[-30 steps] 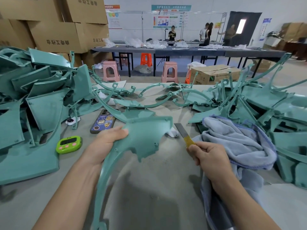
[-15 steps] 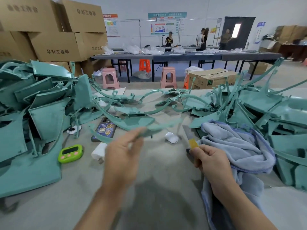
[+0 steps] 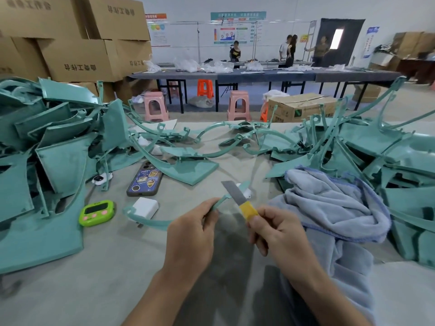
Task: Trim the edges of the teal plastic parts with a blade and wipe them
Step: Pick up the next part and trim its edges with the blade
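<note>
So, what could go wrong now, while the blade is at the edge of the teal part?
1. The blade, in the right hand, meets the teal part close to the left hand that pinches it; a slip may cut the fingers.
2. The part is thin and held in the air, so it may flex and the cut may wander.

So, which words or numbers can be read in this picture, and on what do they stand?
Brown cardboard boxes: large Chinese characters, seemingly mirrored; only "工" is sure.
Wall posters: too small.
Dark phone case: stickers blurred.
Green plastic timer: display unreadable.
</note>
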